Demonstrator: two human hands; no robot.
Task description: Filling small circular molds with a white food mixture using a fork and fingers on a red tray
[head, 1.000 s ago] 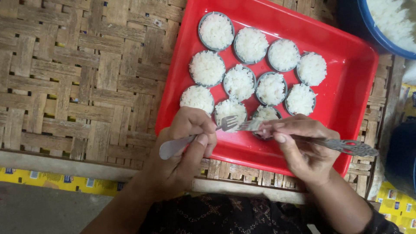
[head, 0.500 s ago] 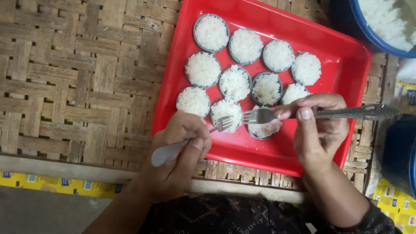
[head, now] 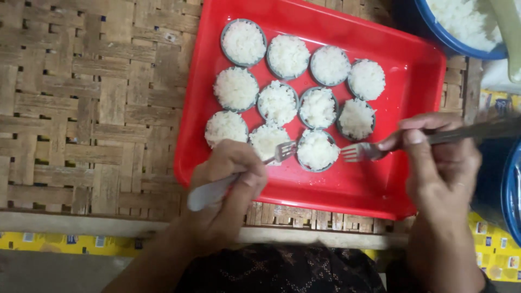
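A red plastic tray [head: 418,81] lies on a woven bamboo mat and holds several small round moulds packed with white rice [head: 318,108]. My left hand [head: 228,182] grips a fork with a pale handle [head: 279,152]; its tines rest beside the front rice mould [head: 316,150]. My right hand [head: 442,163] holds a metal fork [head: 361,152] by its long handle, with the tines pointing left just right of that same mould, slightly apart from it.
A blue bowl of loose white rice [head: 461,24] stands at the top right past the tray. Another blue rim [head: 510,190] shows at the right edge. The woven bamboo surface [head: 87,97] spreads left of the tray, with a wooden edge [head: 108,225] along the front.
My right hand has pulled its fork to the right, off the front rice mould. The left hand and its fork have stayed near the same spot. The view has shifted slightly.
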